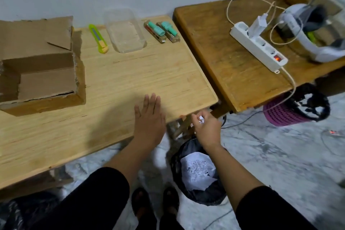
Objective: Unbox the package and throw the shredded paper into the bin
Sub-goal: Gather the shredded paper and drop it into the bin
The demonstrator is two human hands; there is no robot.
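The left hand (pixel 149 117) lay flat and spread, palm down, on the near part of the light wooden table (pixel 115 80), its grip released and holding nothing. Just to its right, past the table's corner and off its edge, the right hand (pixel 206 127) had its grip clenched around a small white wad of shredded paper (pixel 201 119), a bit of which showed between the curled fingers. Directly below that right grip, on the marble-patterned floor (pixel 270 155), stood the bin (pixel 196 173), lined with a black bag; inside it lay a crumpled white sheet with more shredded paper on top.

Far to the left of the open left hand and further from the person, the cardboard box (pixel 39 73) sat on the table with its flaps up and its inside looking bare. Beyond the left hand, near the wall, a yellow-green utility knife (pixel 99 39), a clear plastic container (pixel 125 31) and two small packs with teal items (pixel 162 31) lay in a row.

Beyond and to the right of the right grip stood a darker table (pixel 233 58) carrying a white power strip (pixel 259 45) with a lit red switch and a charger plugged in, beside a white headset. A purple basket (pixel 283 114) with a black bag stood on the floor under that table's edge.
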